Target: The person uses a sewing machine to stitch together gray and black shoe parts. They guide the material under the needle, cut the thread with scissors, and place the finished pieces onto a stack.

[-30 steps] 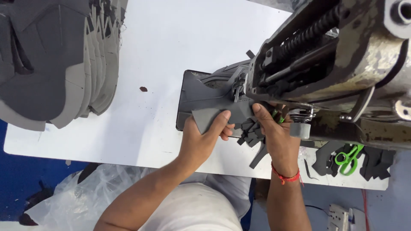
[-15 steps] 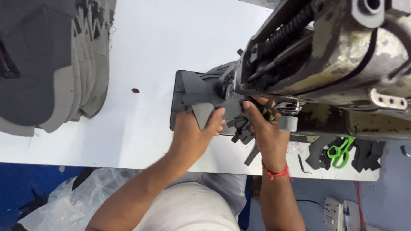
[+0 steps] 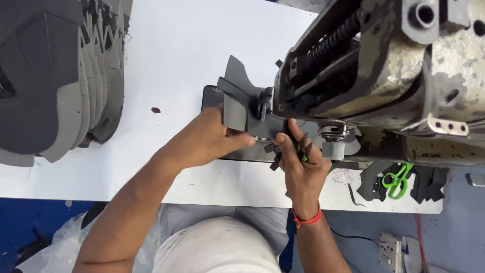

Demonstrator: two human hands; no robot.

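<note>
Head view: looking down on a white worktable [image 3: 151, 65] with a worn grey industrial sewing machine [image 3: 384, 76] at the right.
Far left: stack of dark grey cut shoe-upper panels [image 3: 55, 76], fanned along their edges and lying flat on the table, well apart from the hands.
Left hand: the left hand [image 3: 204, 141] lies over the near edge of the dark grey shaped shoe-upper piece [image 3: 237, 96], thumb and fingers pressed together on a flap of it, pinching it.
Workpiece place: it sits on the black machine bed [image 3: 212, 98], its far end tucked under the machine head at the presser foot [image 3: 263, 108], one pointed tab sticking up and away.
Right hand: the right hand [image 3: 300, 164], with a red band at the wrist, has its fingertips closed on the piece's right-hand edge just beside the foot; something green shows between the fingers, too hidden to name.
Handling: the piece looks thin, light and limp, likely to fold or slide; holding flat near the edges on both sides of the foot seems the surest grip.
Far right: green-handled scissors [image 3: 396, 179] lie among dark offcuts [image 3: 427, 182].
</note>
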